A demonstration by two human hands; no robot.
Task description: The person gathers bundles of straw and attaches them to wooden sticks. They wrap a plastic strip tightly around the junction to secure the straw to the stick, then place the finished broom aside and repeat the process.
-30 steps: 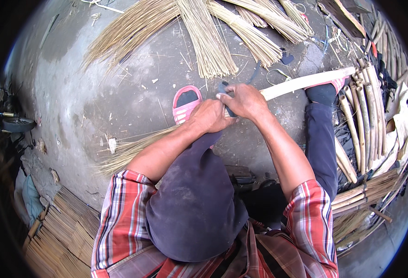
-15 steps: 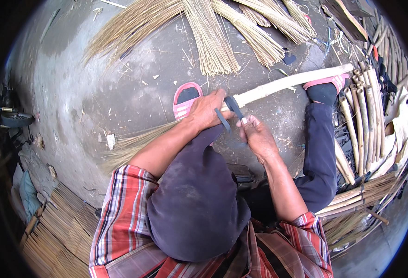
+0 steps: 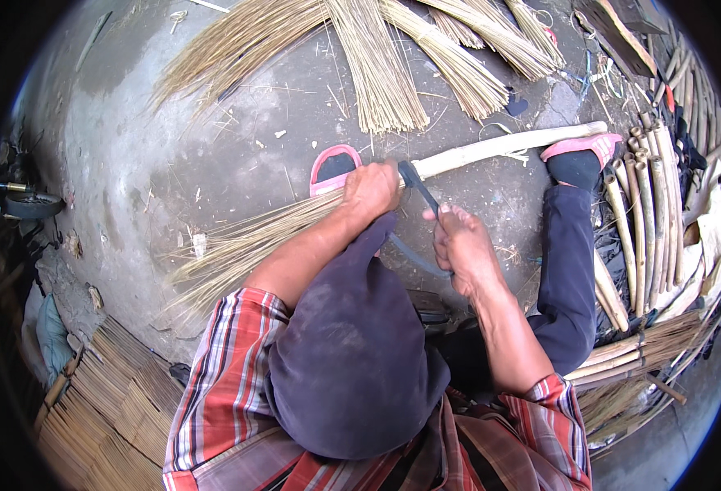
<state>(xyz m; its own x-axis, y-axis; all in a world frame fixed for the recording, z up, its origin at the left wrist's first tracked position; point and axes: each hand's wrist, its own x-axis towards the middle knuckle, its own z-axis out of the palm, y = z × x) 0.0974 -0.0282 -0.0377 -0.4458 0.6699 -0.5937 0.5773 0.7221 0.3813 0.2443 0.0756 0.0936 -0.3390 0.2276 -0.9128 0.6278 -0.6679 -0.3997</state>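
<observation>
My left hand (image 3: 372,188) is closed round the gathered end of a bundle of thin straw stalks (image 3: 254,241), where it meets a pale wooden stick (image 3: 508,148). The stalks fan out to the left beneath my forearm; the stick runs right toward my foot. A dark rubber strip (image 3: 424,191) is looped round the joint just right of my left fist. My right hand (image 3: 465,245) grips this strip and holds it taut, down and to the right. A loose length of the strip curves below, between the hands.
Several straw bundles (image 3: 377,74) lie on the concrete floor ahead. Pale sticks (image 3: 647,213) are stacked at the right. Pink sandals (image 3: 594,149) are on my feet beside the stick. Brown stalks (image 3: 115,409) lie at the lower left, and a dark hood (image 3: 352,352) fills the near middle.
My right hand has moved slightly right and down, drawing the strip straighter. My left fingers have closed more into a fist, and the stick's far end has shifted a little left.
</observation>
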